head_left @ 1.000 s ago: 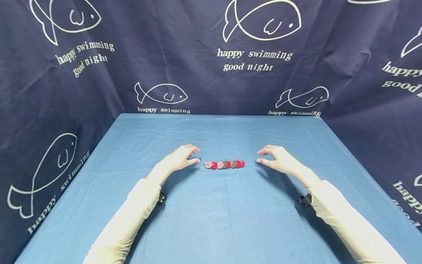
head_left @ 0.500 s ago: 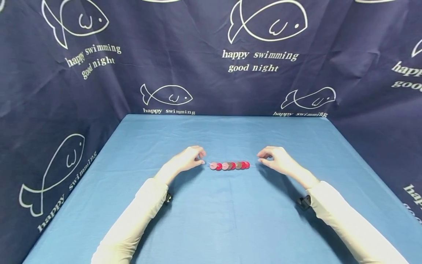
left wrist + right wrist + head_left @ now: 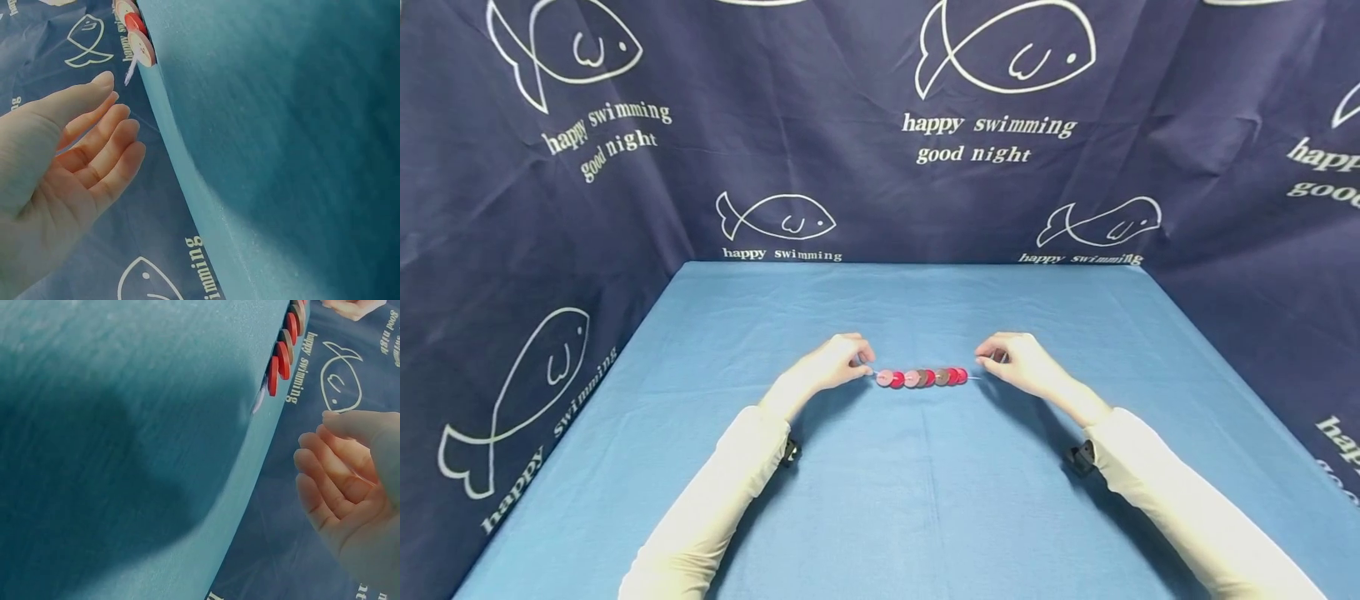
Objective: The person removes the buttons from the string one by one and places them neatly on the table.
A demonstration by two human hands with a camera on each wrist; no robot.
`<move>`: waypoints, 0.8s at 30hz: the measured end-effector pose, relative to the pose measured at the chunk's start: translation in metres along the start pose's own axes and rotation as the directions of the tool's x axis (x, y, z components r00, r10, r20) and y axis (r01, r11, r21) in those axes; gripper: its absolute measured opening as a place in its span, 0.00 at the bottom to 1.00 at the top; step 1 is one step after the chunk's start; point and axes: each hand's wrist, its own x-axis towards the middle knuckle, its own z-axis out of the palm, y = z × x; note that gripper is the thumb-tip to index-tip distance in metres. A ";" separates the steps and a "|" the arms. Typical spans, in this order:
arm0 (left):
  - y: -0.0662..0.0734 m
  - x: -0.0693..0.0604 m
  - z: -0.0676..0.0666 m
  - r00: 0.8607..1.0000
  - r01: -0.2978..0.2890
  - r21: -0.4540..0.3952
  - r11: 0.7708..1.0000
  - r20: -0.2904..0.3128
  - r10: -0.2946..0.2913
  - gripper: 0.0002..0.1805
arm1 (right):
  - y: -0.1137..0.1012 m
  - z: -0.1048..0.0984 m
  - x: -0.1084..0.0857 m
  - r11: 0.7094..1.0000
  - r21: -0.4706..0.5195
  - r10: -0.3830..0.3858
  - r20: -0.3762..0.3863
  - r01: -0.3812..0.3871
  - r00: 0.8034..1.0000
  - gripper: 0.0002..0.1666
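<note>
A row of several overlapping round buttons (image 3: 912, 378), pink, red and brown, lies on the blue cloth with a thin pale string through them. At the row's left end is my left hand (image 3: 833, 363), fingers bent loosely. The left wrist view shows the string's short free end (image 3: 131, 72) just beyond that thumb, with a small gap. My right hand (image 3: 1021, 363) hovers by the opposite end, its fingers also loosely bent. In the right wrist view the pale string end (image 3: 259, 400) below a red button (image 3: 273, 375) is apart from the fingertips. Nothing shows in either palm.
Blue cloth (image 3: 880, 500) covers the table. Dark blue curtains (image 3: 865, 150) with white fish drawings and lettering hang behind it and along both sides. Small black devices sit under both wrists, such as the right-hand one (image 3: 1081, 457).
Both hands have come closer to the ends of the button string, the left moving right and the right moving left. Their fingers have drawn nearer together. The view shifted slightly.
</note>
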 end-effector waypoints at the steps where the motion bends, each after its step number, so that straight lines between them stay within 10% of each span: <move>1: 0.000 0.000 0.000 1.000 -0.001 0.001 1.000 0.000 0.001 0.08 | 0.000 0.001 0.001 1.000 -0.004 -0.001 0.002 0.001 1.000 0.05; 24: -0.009 0.003 0.006 0.997 0.041 -0.042 0.998 0.070 -0.038 0.05 | -0.003 0.016 0.003 0.999 0.014 0.036 -0.033 -0.036 0.999 0.03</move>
